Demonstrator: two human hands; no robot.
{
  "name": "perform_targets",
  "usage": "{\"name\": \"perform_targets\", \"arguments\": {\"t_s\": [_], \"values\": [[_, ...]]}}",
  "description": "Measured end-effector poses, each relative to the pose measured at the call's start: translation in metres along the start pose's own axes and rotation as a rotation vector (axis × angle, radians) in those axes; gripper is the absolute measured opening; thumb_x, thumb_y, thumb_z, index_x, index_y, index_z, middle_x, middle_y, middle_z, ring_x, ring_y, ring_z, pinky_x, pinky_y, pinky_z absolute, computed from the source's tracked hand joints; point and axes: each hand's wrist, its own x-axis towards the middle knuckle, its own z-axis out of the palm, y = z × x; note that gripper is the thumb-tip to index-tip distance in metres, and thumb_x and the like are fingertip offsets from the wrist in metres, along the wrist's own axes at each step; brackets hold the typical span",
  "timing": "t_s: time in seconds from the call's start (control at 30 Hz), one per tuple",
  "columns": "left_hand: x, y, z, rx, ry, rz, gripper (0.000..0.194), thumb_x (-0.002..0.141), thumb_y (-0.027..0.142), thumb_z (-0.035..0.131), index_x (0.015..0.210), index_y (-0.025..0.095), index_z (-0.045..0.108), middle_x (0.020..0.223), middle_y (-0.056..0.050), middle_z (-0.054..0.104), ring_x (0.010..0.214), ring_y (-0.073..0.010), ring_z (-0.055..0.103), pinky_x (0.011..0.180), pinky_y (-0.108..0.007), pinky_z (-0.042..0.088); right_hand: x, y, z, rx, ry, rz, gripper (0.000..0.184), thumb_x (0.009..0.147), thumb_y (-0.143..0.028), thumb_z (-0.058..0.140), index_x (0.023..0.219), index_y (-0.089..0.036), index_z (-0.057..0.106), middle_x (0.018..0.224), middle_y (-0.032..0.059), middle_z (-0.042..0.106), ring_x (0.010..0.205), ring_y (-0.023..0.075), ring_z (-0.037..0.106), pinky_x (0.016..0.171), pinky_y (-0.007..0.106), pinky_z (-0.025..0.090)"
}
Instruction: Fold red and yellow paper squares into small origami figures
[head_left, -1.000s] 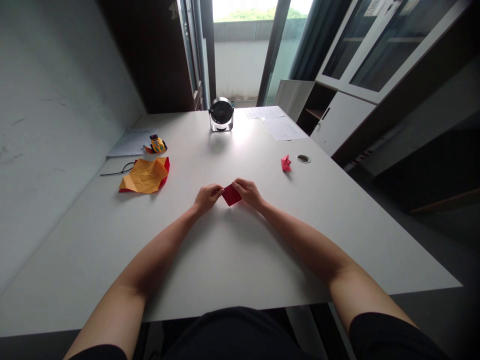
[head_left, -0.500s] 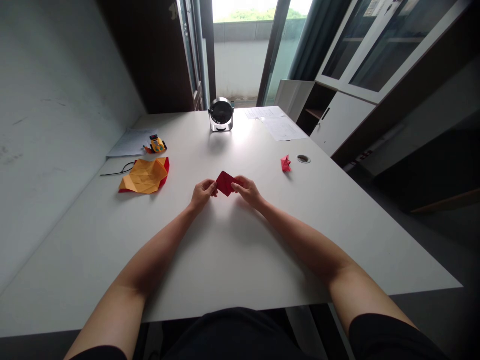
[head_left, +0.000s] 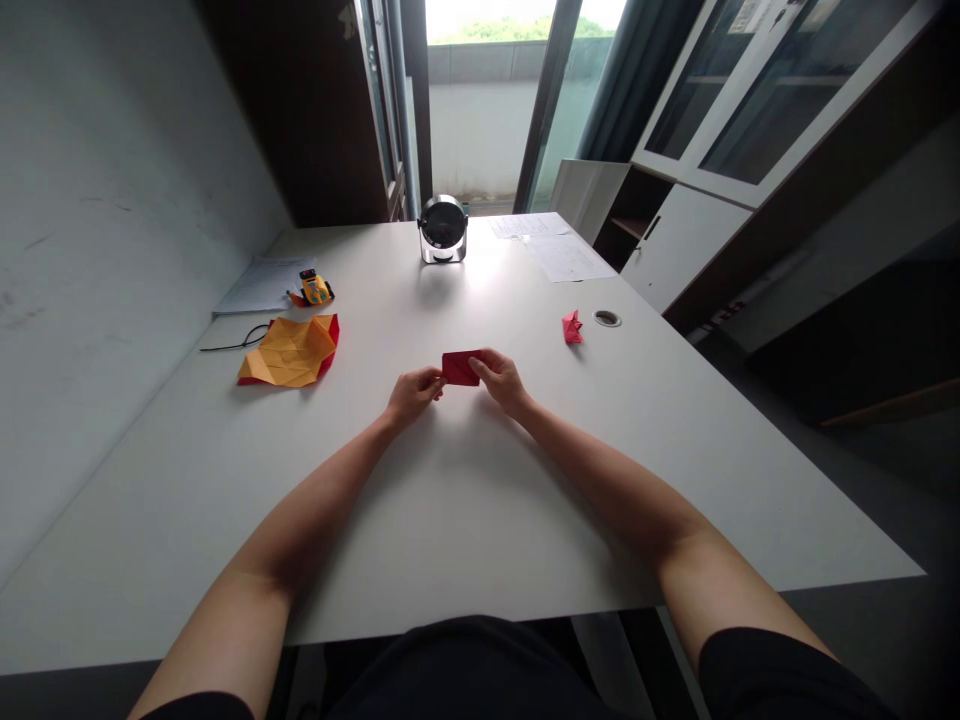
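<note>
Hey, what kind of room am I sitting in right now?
Probably a small office or study: there's a long white desk with printed sheets at its far end, a glass-fronted cabinet on the right, and a glazed opening onto what looks like a balcony.

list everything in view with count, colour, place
Table: one, white, centre
Folded paper: one, red, held centrally
Creased sheet: one, orange and red, left
Small object: one, mostly yellow, left
Cord: one, black, left
Folded piece: one, red, right
Grommet: one, pale, right
Round device: one, black and silver, back
Printed sheets: several, white, back
Cabinet: one, white, right
Curtain: one, dark, right
Panel: one, brown, left
Wall: one, grey, left
Glass door: one, dark-framed, back
Left hand: one, bare, centre
Right hand: one, bare, centre
Arms: two, black-sleeved, front
</note>
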Motion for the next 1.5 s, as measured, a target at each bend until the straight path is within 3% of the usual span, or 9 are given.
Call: {"name": "perform_targets", "arguments": {"t_s": [0.13,0.37,0.53,0.7,0.87,1.03,1.23,1.5], "values": [[0.000,0.001,0.000,0.046,-0.005,-0.004,0.024,0.088,0.041,0.065,0.095,0.020,0.073,0.068,-0.001,0.068,0.059,-0.0140,0.063,0.062,-0.025,0.050,0.001,0.002,-0.001,-0.010,-0.016,-0.021,0.033,0.084,-0.051,0.068,0.084,-0.018,0.067,0.077,0.0010,0.065,0.072,0.0147,0.055,0.068,0.029,0.045],[0.002,-0.001,0.003,-0.152,0.023,-0.001,0.023,0.087,0.034,0.066,0.102,0.017,0.069,0.081,-0.005,0.073,0.068,-0.0164,0.070,0.068,-0.029,0.056,-0.004,-0.004,0.002,-0.116,-0.207,0.005,0.033,0.087,-0.050,0.066,0.087,-0.017,0.071,0.079,0.0024,0.065,0.074,0.0152,0.057,0.070,0.030,0.047],[0.002,0.006,0.003,-0.251,-0.006,0.016,0.030,0.085,0.025,0.067,0.113,0.019,0.062,0.103,-0.008,0.074,0.088,-0.0204,0.074,0.085,-0.036,0.057,0.000,0.003,-0.001,-0.235,-0.175,-0.115,0.030,0.087,-0.050,0.068,0.091,-0.021,0.075,0.104,0.0073,0.065,0.088,0.0184,0.063,0.074,0.033,0.053],[0.001,0.006,0.005,-0.296,-0.001,-0.006,0.034,0.089,0.036,0.068,0.117,0.019,0.058,0.102,-0.009,0.076,0.088,-0.0210,0.074,0.089,-0.040,0.056,-0.001,0.003,-0.001,-0.330,-0.165,-0.175,0.026,0.089,-0.047,0.066,0.092,-0.023,0.074,0.115,0.0089,0.064,0.096,0.0197,0.064,0.077,0.034,0.055],[0.001,0.006,0.005,-0.307,0.013,-0.019,0.034,0.089,0.039,0.068,0.115,0.018,0.060,0.094,-0.009,0.077,0.084,-0.0215,0.075,0.089,-0.042,0.057,-0.007,-0.003,0.003,-0.366,-0.101,-0.069,0.025,0.085,-0.045,0.069,0.094,-0.023,0.064,0.090,0.0027,0.069,0.076,0.0161,0.064,0.070,0.031,0.051],[0.003,0.006,0.003,-0.310,0.083,-0.029,0.034,0.087,0.041,0.070,0.111,0.016,0.065,0.096,-0.009,0.077,0.083,-0.0221,0.075,0.086,-0.042,0.059,-0.006,-0.005,0.000,-0.351,-0.075,0.003,0.037,0.085,-0.049,0.067,0.111,-0.025,0.059,0.081,-0.0007,0.069,0.063,0.0143,0.061,0.062,0.028,0.048],[0.003,0.003,0.002,-0.291,0.085,-0.033,0.038,0.085,0.047,0.073,0.106,0.015,0.068,0.097,-0.009,0.076,0.080,-0.0216,0.075,0.081,-0.039,0.060,-0.004,-0.001,-0.002,-0.454,-0.158,0.002,0.027,0.089,-0.045,0.060,0.082,-0.020,0.066,0.066,-0.0008,0.064,0.057,0.0129,0.056,0.058,0.026,0.041],[-0.001,0.006,0.001,-0.124,0.036,-0.061,0.041,0.085,0.056,0.070,0.097,0.017,0.073,0.080,-0.006,0.076,0.070,-0.0205,0.073,0.068,-0.031,0.057,-0.007,-0.002,0.001,-0.516,-0.234,-0.059,0.028,0.090,-0.045,0.058,0.082,-0.020,0.068,0.068,-0.0019,0.063,0.060,0.0115,0.048,0.060,0.025,0.036]]}}
